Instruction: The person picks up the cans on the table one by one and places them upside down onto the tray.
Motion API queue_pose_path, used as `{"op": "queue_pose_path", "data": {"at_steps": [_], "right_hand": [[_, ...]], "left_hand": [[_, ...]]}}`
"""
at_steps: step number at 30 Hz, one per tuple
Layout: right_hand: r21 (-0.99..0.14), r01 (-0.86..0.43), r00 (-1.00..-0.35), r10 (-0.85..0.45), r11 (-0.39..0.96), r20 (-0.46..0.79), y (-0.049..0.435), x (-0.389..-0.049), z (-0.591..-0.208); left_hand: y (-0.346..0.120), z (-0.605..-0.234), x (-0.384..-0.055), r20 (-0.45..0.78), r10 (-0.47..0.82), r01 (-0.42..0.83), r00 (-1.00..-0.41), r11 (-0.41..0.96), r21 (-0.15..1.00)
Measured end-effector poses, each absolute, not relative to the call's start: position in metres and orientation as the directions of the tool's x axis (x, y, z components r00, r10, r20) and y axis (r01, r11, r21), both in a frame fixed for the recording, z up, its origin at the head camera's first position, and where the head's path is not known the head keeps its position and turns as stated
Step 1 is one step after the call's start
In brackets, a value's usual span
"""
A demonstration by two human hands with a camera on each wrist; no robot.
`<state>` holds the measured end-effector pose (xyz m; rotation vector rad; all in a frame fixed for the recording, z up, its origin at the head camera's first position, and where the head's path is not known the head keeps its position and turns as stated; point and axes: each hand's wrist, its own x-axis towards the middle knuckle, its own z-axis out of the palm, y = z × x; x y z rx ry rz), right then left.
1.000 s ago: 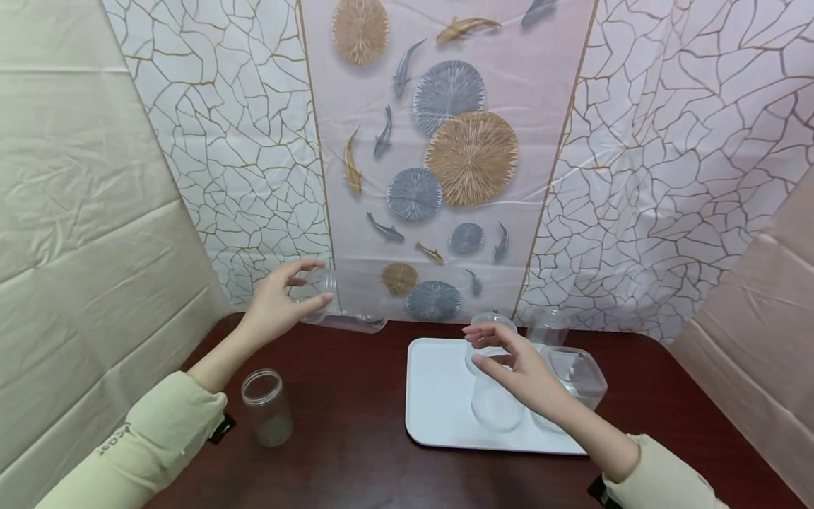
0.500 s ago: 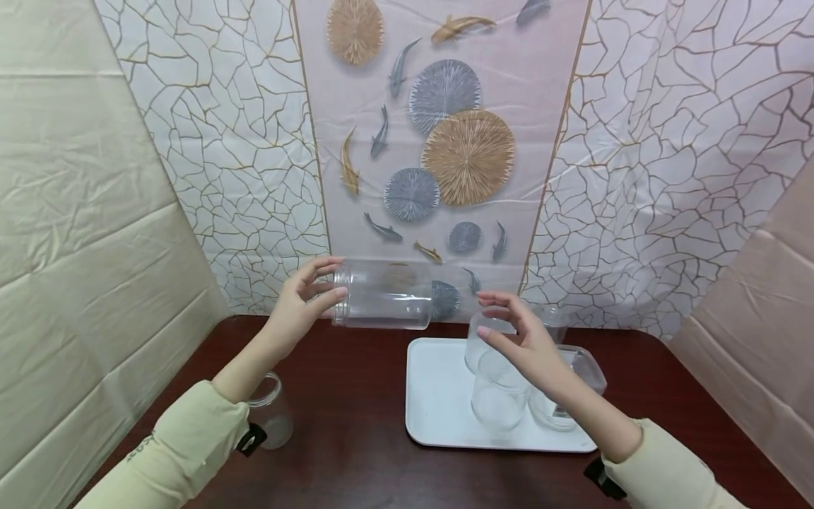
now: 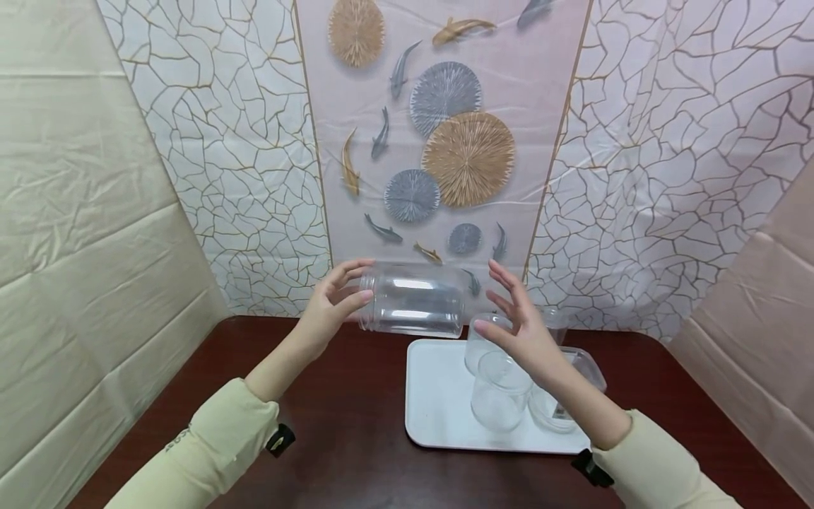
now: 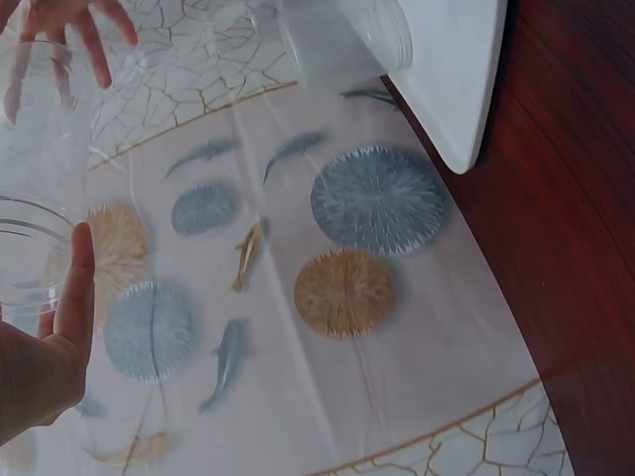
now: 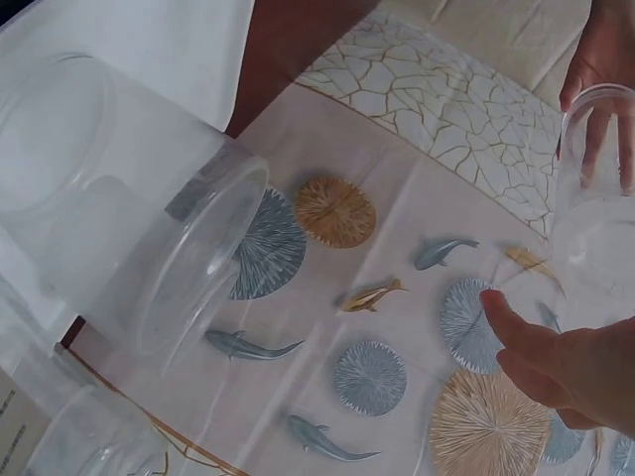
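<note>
A clear jar (image 3: pixel 416 300) is held sideways in the air above the back of the table, its threaded mouth to the left and its base to the right. My left hand (image 3: pixel 331 304) grips it around the mouth end, thumb in front and fingers behind. My right hand (image 3: pixel 521 329) is raised just off the base, fingers spread, with a gap between them and the jar. In the right wrist view the jar (image 5: pixel 600 198) stands apart from the right hand's thumb (image 5: pixel 511 322).
A white tray (image 3: pixel 435 403) lies on the dark red table (image 3: pixel 356 424), right of centre. Several clear containers stand on or by it, among them a front jar (image 3: pixel 499 396) below my right hand. A patterned cloth (image 3: pixel 464 159) hangs behind the table.
The jar in my left hand has swung into side view and moved right, toward my right hand. My right hand has risen and spread its fingers. My left sleeve now hides the jar standing at left.
</note>
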<state>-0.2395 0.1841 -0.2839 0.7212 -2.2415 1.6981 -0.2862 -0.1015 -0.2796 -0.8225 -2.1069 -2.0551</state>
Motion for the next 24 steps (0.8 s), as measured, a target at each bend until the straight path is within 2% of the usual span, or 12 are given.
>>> {"op": "queue_pose_path", "data": {"at_steps": [11,24], "right_hand": [[-0.842,-0.518,-0.833,-0.313,0.151,0.457,0.177,-0.242,-0.285],[-0.822,-0.555,-0.814,-0.288,0.127,0.505,0.176,-0.24,-0.285]], "left_hand": [[-0.085,-0.283,-0.284,0.436,0.37,0.431,-0.82,-0.102,0.897],[-0.081,-0.288,-0.285,0.445,0.378,0.427,-0.812,-0.135,0.894]]}}
